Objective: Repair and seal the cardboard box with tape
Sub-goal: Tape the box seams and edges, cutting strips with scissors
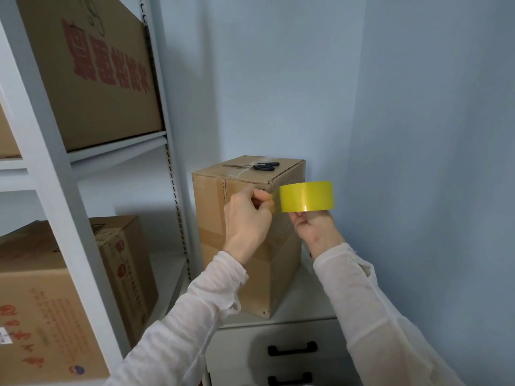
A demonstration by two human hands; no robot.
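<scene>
Cardboard box (210, 218) stands tall and upright along the left edge of the drawer cabinet (306, 302), straight ahead of both hands. The left hand (246, 215), the nearer one, pinches the tape's free end (275, 196) at the box's upper near corner. The right hand (315, 227) grips the yellow tape roll (306, 195) just to the right. Scissors (263, 166) lie on the closed box top.

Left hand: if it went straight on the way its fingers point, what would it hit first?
Likely the yellow tape roll, whose loose end the left hand pinches; the cardboard box corner sits close behind, so depth is uncertain.
</scene>
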